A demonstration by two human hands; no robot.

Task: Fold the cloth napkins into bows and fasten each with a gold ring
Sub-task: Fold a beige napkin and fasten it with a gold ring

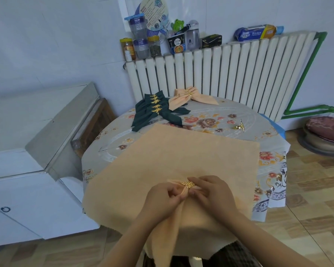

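Both hands pinch: left fingers (173,197) bunch the napkin (174,157) to narrow it; right fingers (196,181) steady the ring (188,184) above for threading.

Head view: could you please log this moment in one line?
left hand pinches peach napkin | right hand holds gold ring on it

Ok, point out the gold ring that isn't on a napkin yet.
The loose gold ring lying bare on the tablecloth at the right; the others clasp the dark green bows, peach bow, or the napkin in hand.
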